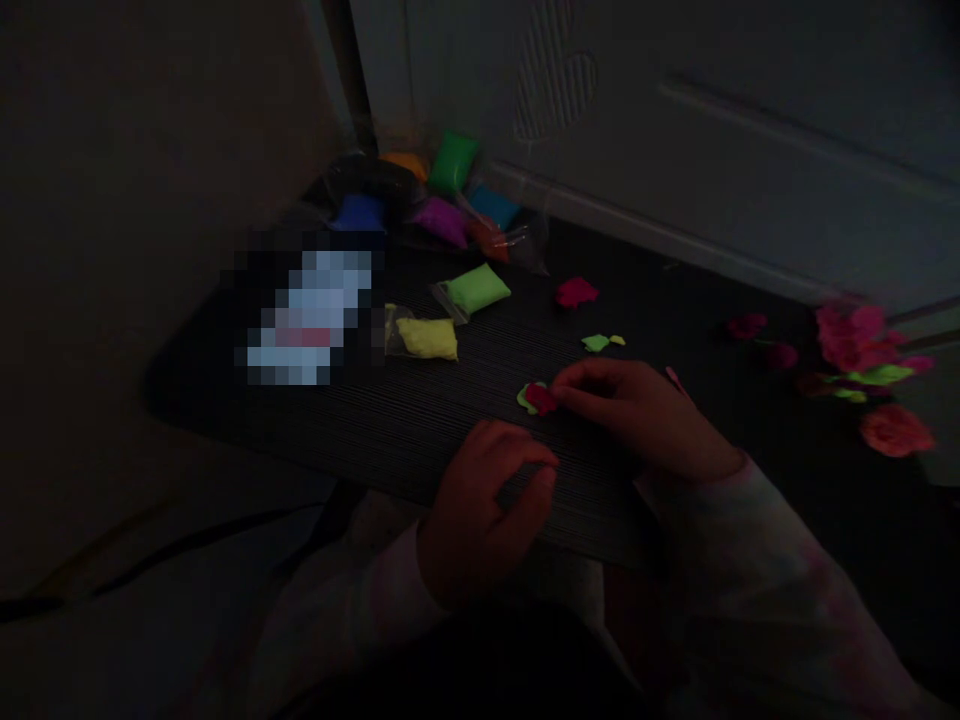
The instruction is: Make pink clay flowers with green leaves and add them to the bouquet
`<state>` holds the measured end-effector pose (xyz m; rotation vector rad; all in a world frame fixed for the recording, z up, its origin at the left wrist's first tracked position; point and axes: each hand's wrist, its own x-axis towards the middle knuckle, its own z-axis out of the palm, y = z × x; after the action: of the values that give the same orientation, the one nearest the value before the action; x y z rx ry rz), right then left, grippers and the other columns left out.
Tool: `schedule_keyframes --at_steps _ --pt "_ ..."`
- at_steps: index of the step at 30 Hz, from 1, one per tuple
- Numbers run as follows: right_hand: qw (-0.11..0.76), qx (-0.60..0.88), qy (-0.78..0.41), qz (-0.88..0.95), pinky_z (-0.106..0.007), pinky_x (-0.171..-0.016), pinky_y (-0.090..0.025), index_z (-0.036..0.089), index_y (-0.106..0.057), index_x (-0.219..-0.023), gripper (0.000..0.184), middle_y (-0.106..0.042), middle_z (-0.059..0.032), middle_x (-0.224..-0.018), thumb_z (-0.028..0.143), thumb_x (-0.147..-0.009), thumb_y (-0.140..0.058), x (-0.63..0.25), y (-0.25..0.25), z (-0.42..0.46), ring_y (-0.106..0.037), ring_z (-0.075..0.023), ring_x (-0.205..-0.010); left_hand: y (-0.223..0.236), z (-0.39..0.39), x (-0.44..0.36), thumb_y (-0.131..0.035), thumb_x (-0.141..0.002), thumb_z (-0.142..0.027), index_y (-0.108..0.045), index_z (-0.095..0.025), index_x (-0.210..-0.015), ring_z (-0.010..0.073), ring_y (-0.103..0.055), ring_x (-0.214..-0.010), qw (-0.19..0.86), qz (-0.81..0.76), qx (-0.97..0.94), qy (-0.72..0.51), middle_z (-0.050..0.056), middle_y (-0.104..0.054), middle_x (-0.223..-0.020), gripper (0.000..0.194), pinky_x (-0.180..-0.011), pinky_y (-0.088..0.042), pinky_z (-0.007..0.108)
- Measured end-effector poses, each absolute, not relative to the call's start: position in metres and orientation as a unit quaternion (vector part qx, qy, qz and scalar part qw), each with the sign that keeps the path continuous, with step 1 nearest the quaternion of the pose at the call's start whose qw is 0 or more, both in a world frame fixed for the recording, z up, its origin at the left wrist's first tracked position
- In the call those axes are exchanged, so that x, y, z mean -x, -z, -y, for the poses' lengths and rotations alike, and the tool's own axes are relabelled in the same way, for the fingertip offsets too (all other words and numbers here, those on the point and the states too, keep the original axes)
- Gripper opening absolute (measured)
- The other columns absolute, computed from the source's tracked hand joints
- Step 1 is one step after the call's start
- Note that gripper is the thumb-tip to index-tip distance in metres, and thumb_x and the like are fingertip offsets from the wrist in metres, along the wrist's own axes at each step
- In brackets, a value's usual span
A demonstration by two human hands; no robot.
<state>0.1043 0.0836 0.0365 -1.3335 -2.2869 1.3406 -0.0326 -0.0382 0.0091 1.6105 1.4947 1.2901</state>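
The scene is very dark. On the dark table (480, 390) lies a small flat piece of light green modelling clay (523, 400), with a red clay piece (541, 398) on top of it. My right hand (637, 410) comes in from the right, thumb and fingertips pinched at the red piece's edge. Nearer to me, my left hand (491, 500) rests by the table's front edge, its fingers curled and thumb and forefinger tips together. Nothing shows between them. Beyond my right hand lie a small green clay bit (596, 343) and a red clay lump (576, 292).
Packets of yellow clay (429, 338) and light green clay (480, 289) lie left of centre. Several coloured clay bags, including a green one (454, 160), are heaped at the back. A blurred-out bright object (315, 318) lies left. Pink flowers (855, 340) stand right; a white panel (637, 150) rises behind.
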Motion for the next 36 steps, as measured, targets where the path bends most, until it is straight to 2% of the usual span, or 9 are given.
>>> schedule_keyframes --at_steps 17,22,29,36 --pt "0.117 0.474 -0.378 0.787 -0.028 -0.064 -0.043 0.019 -0.066 -0.083 0.021 -0.068 -0.0011 -0.081 0.034 -0.08 -0.051 -0.101 -0.029 -0.084 -0.06 -0.0152 -0.073 -0.009 0.038 0.032 -0.048 -0.08 -0.016 -0.059 -0.017 -0.083 0.015 -0.056 -0.081 0.308 -0.557 -0.596 -0.49 0.003 -0.061 -0.082 0.011 -0.073 -0.046 0.031" --pt "0.128 0.485 -0.365 0.785 -0.029 -0.071 -0.045 0.019 -0.065 -0.087 0.022 -0.068 -0.0015 -0.086 0.033 -0.081 -0.05 -0.104 -0.027 -0.085 -0.061 -0.0155 -0.079 -0.011 0.036 0.035 -0.048 -0.081 -0.015 -0.059 -0.017 -0.083 0.013 -0.056 -0.08 0.323 -0.562 -0.582 -0.491 0.002 -0.06 -0.082 0.011 -0.071 -0.046 0.027" --pt "0.124 0.481 -0.332 0.802 -0.031 -0.071 -0.044 0.019 -0.066 -0.09 0.019 -0.065 -0.0032 -0.089 0.03 -0.079 -0.053 -0.104 -0.024 -0.083 -0.059 -0.0165 -0.081 -0.012 0.011 0.051 -0.051 -0.081 -0.02 -0.059 -0.014 -0.097 0.0179 -0.053 -0.088 0.186 -0.641 -0.655 -0.354 0.005 -0.061 -0.091 0.019 -0.08 -0.044 0.035" --pt "0.138 0.449 -0.328 0.82 -0.027 -0.066 -0.041 0.019 -0.064 -0.075 0.008 -0.06 -0.0009 -0.077 0.02 -0.077 -0.056 -0.102 -0.025 -0.081 -0.055 -0.0131 -0.072 -0.01 -0.007 0.049 -0.052 -0.08 -0.023 -0.058 -0.012 -0.107 0.0206 -0.051 -0.093 0.167 -0.657 -0.675 -0.29 0.008 -0.06 -0.097 0.029 -0.085 -0.043 0.036"
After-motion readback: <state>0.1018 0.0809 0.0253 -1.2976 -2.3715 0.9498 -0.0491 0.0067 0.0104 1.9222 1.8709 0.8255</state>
